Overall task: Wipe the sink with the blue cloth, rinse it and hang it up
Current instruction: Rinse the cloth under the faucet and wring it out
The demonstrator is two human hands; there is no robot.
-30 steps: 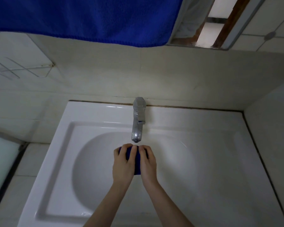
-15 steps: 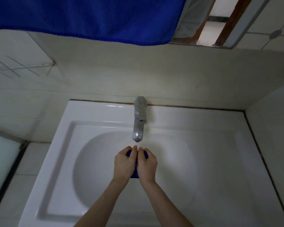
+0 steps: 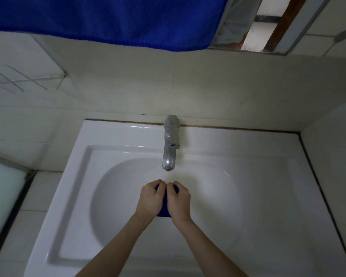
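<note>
1. Tiled wall [image 3: 208, 86]: pale tiles fill the upper half of the view, and a side wall closes in at 3 o'clock.
2. Sink [image 3: 108, 136]: white, rectangular rim with a round basin, butted against the wall along its 12 o'clock edge. A dark seam line runs along that joint.
3. Blue towel [image 3: 108, 17]: large, hanging at 11 o'clock of the view, with its lower hem well above the sink.
4. Framed pane [image 3: 254, 35]: at 1 o'clock, partly covered by the towel's right edge. Mirror or window cannot be told.
5. Wire rack [image 3: 28, 80]: fixed to the wall at 10 o'clock.
6. Faucet [image 3: 170, 144]: chrome, mounted on the rim at 12 o'clock of the basin, with its spout reaching out over the bowl.
7. Left hand [image 3: 151, 198] and right hand [image 3: 178, 202]: 2 hands pressed side by side over the basin, just at 6 o'clock of the spout. Fingers of both are curled tight, knuckles nearly touching, gripping the cloth between them.
8. Blue cloth [image 3: 164, 210]: bunched small between the 2 hands, above the basin centre. Only slivers show, between the palms and at the fingertips.
</note>
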